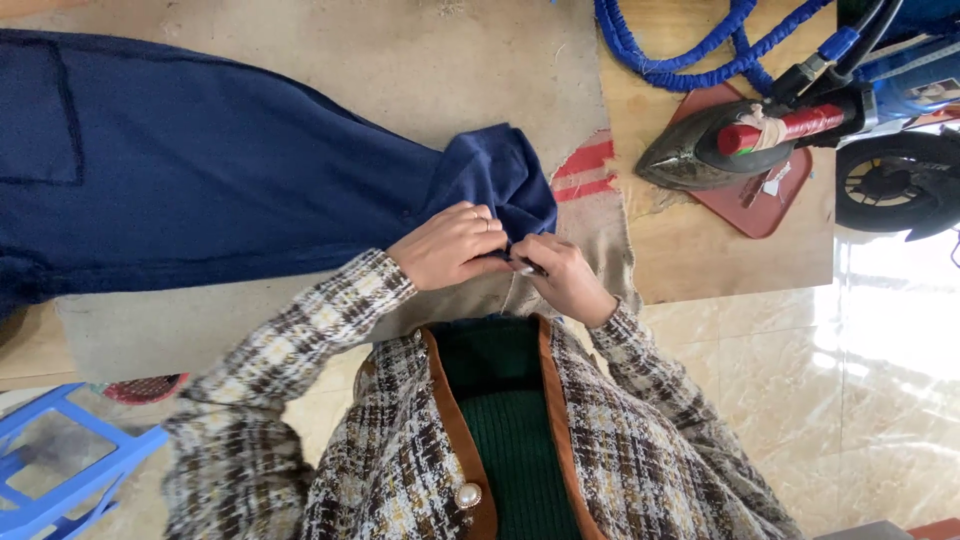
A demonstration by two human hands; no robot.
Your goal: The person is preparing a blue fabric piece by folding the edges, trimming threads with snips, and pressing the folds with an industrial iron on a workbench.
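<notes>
Together, both hands' [448,245] [566,275] fingers pinch the folded, soft navy garment [230,180] on coarse burlap padding [590,235].

head cam: only view I have, worn on the person's head | faces steeply down over the chest | close: left hand [447,246] and right hand [562,276] pinching navy cloth [230,180] sit mid-frame | beyond the grip: padded table [400,60] | right of the grip: iron [720,145] | no second view shares anything
</notes>
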